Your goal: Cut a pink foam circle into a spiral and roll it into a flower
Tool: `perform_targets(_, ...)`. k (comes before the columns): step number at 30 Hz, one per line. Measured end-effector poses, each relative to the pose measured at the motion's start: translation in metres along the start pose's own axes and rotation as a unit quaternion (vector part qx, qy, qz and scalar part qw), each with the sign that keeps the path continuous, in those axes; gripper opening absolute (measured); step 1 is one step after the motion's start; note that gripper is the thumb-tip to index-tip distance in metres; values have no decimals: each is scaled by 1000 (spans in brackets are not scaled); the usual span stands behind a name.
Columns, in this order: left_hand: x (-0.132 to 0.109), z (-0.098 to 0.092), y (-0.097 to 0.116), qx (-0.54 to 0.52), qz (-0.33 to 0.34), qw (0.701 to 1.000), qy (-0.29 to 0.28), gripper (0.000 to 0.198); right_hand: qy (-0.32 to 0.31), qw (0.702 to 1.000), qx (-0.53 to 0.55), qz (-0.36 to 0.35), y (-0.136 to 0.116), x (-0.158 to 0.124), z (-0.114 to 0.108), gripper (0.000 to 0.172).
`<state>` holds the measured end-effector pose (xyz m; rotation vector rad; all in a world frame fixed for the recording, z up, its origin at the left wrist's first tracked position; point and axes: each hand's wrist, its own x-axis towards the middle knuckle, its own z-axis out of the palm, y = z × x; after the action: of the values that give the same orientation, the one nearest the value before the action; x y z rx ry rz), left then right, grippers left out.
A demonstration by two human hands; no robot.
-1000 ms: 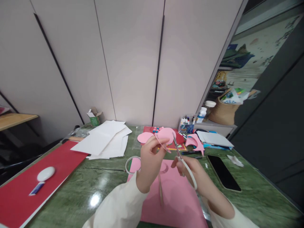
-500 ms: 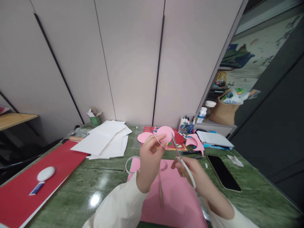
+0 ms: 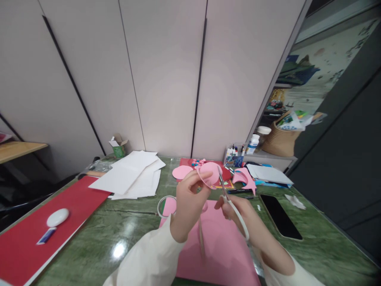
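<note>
Between the fingers and thumb of my left hand (image 3: 190,200) is a round pink paper piece (image 3: 210,171), with a narrow strip curling off its left side. My right hand (image 3: 238,210) is closed on scissors (image 3: 238,216) with white handles. Their metal blades point up and meet the right edge of the pink paper; how far they are parted I cannot tell. Below both hands lies a large pink sheet (image 3: 220,254). A roll of tape (image 3: 160,208) rests at its upper left. Another pink paper oval (image 3: 182,172) lies behind my left hand.
Pink offcuts (image 3: 245,179) and pens lie behind my right hand, near a pen box (image 3: 233,158). A phone (image 3: 279,216) lies to the right. White papers (image 3: 131,174) and a red sheet (image 3: 59,234) with a white oval object (image 3: 57,218) are on the left.
The pink paper has shifted slightly right and down in my left hand. The scissors have moved a little lower and to the right, their blades still at the paper's edge.
</note>
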<state>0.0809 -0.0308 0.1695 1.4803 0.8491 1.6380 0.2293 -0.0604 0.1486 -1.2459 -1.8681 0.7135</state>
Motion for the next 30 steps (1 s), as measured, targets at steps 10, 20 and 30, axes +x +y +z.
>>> perform_targets(10, 2, -1, -2, -3, 19, 1000, 8, 15, -15, 1000, 6, 10, 2, 0, 1, 44)
perform_targets(20, 2, -3, -2, -1, 15, 1000, 11, 17, -23, 1000, -4, 20, 3, -1, 0, 47)
perform_targets(30, 1, -2, -2, -25, -8, 999, 31, 20, -30, 999, -7, 34, 2, 0, 0, 47)
